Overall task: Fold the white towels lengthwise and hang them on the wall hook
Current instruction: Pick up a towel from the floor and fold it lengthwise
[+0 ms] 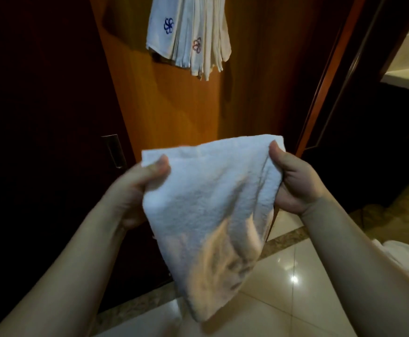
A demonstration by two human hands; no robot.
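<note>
Both hands pinch the top corners of a white towel (210, 215), the left hand (138, 188) at 9 o'clock and the right hand (293, 181) at 3 o'clock, the cloth hanging over the glossy tiled floor (283, 276). Beyond, at 12 o'clock, folded towels (189, 35) with flower emblems hang against a wooden panel (174, 105).

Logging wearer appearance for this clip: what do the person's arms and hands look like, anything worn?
Both forearms are bare as far as the picture shows, with no sleeves in view. The left hand and right hand show no gloves, rings, watch or bracelet. The left hand is slightly motion-blurred.
</note>
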